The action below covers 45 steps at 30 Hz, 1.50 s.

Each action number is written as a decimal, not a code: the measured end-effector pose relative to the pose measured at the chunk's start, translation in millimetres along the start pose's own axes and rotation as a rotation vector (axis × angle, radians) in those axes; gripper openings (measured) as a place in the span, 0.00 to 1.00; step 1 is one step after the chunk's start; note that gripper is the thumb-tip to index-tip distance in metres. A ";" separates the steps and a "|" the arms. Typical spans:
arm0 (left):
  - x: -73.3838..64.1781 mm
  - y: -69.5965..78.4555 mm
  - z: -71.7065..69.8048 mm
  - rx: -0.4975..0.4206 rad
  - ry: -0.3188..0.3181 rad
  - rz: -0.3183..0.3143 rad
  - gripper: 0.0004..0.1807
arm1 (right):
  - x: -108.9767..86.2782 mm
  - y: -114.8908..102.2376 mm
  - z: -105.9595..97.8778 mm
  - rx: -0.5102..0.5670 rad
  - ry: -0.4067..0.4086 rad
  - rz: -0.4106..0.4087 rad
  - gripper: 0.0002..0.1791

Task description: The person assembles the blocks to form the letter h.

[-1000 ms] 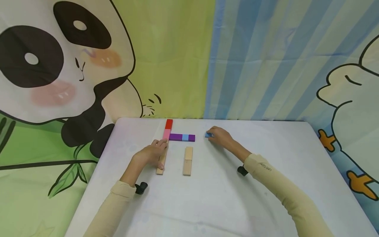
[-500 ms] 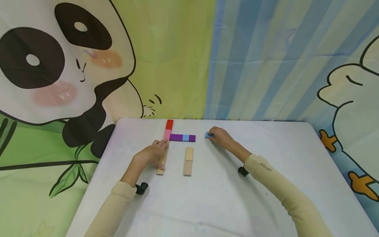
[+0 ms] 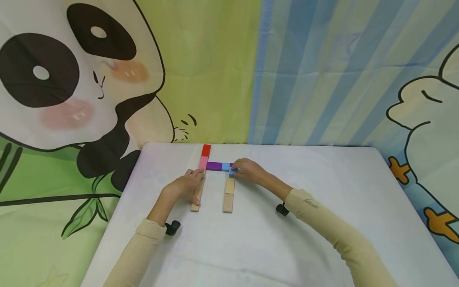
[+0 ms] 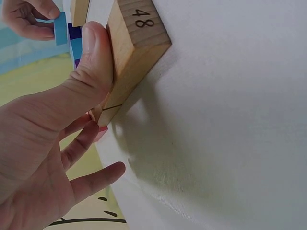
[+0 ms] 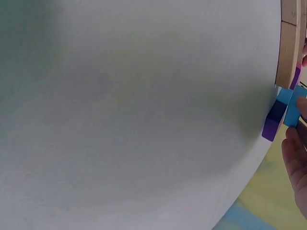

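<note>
My right hand point(image 3: 249, 171) pinches a light blue block point(image 5: 293, 108) between thumb and fingers, close by the right end of a sideways row. That row has a purple block point(image 3: 214, 166), a light blue block point(image 3: 225, 167) and a dark purple block point(image 5: 272, 125) at the end. My left hand point(image 3: 183, 186) rests along a line of plain wooden blocks point(image 3: 195, 201), its thumb against the near one, fingers at the far end. The near block's end point(image 4: 143, 21) bears the number 48. Beyond these blocks lie a pink block point(image 3: 203, 163) and a red block point(image 3: 206, 150).
Two plain wooden blocks point(image 3: 228, 195) lie end to end just below the sideways row, between the hands. Everything lies on a white-covered table point(image 3: 287, 247). Behind its far edge hangs a printed cloth point(image 3: 208, 71) with a panda.
My right hand has moved left with the light blue block, from apart on the right to the end of the sideways row. My left hand has stayed in place.
</note>
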<state>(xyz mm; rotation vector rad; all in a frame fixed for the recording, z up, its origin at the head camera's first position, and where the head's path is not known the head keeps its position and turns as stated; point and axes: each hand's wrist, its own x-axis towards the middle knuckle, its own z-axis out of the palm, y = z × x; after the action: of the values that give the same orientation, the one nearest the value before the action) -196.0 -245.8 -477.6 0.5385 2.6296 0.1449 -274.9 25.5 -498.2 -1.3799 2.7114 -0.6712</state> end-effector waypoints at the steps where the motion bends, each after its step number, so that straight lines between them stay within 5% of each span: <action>1: 0.1 -0.1 0.2 0.001 0.000 0.000 0.58 | 0.7 -0.9 1.6 -0.001 -0.003 -0.008 0.10; 11: 1.7 -1.1 1.7 -0.001 -0.009 -0.005 0.58 | 4.1 -3.6 9.7 -0.018 -0.058 0.009 0.11; 34: 0.5 -1.1 -2.0 0.017 -0.001 -0.001 0.58 | 1.7 -2.7 13.3 -0.057 -0.016 -0.030 0.10; 45: 1.9 -1.1 0.3 0.011 -0.013 -0.014 0.58 | -2.6 -13.0 9.5 -0.090 -0.013 0.103 0.22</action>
<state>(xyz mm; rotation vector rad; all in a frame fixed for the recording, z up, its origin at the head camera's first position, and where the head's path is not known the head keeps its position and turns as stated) -197.8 -246.0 -478.9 0.5230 2.6223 0.1221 -261.3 17.4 -502.1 -1.2453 2.8116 -0.5379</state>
